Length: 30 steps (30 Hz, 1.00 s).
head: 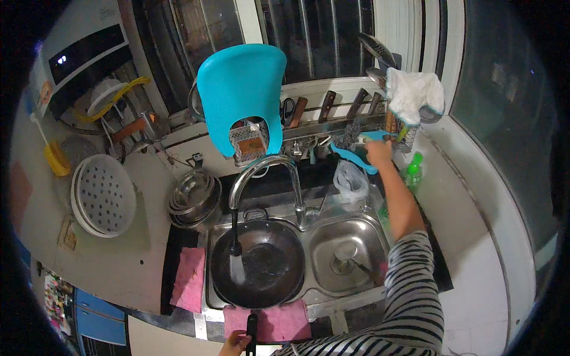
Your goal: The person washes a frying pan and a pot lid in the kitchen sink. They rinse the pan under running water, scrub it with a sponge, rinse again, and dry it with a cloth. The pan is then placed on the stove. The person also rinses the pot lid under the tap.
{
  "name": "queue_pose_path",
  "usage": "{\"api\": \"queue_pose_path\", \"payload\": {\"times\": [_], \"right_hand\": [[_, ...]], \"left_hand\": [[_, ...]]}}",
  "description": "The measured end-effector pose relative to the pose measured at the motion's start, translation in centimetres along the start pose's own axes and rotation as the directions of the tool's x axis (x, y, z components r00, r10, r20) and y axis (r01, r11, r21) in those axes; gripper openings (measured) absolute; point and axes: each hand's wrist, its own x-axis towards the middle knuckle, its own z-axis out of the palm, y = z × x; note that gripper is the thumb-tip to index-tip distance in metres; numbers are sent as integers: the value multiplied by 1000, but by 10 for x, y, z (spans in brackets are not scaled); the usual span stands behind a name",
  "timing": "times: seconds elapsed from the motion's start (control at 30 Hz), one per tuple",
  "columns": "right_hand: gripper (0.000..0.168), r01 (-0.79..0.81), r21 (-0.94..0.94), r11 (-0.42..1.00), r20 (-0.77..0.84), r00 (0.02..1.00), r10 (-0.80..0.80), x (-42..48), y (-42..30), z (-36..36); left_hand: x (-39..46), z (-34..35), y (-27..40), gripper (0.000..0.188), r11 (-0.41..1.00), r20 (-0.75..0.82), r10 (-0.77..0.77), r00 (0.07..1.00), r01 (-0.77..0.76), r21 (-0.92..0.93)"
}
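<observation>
A dark wok [278, 267] rests in the left basin of the steel double sink, its black handle [251, 331] pointing towards me. My left hand [236, 342] grips that handle at the bottom edge of the view. Water streams from the black nozzle [234, 247] of the curved chrome faucet [262, 162] into the wok. Across the counter, my right hand [379, 153] reaches to a blue holder [354, 158] behind the right basin. Grey steel wool [349, 133] sits just left of its fingers. Whether these fingers hold anything cannot be made out.
A ladle [356, 262] lies in the right basin [325, 278]. Pink cloths [189, 280] flank the sink's left and front. Stacked metal bowls [193, 196] stand left; knives [327, 107] line the back wall. A green pump bottle [414, 171] is beside my right forearm.
</observation>
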Motion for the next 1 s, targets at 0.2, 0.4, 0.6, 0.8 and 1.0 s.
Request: {"api": "queue_pose_path", "payload": {"times": [0.2, 0.4, 0.6, 0.8, 1.0], "right_hand": [[24, 258, -64, 964, 129, 960, -249, 1, 32, -21], [23, 287, -21, 958, 63, 956, -285, 34, 2, -28], [15, 356, -87, 930, -57, 931, -362, 53, 15, 6], [15, 395, 330, 857, -455, 862, -223, 27, 36, -44], [12, 304, 756, 579, -432, 897, 93, -47, 41, -65]], "left_hand": [[-11, 1, 38, 34, 961, -57, -168, 984, 150, -232], [-13, -19, 58, 36, 982, -154, -96, 983, 68, -174], [-5, -22, 107, 31, 1000, -227, -19, 974, 14, -21], [29, -3, 187, 20, 977, -233, 34, 972, 17, 212], [117, 75, 308, 19, 917, 81, 236, 968, -249, 311]]}}
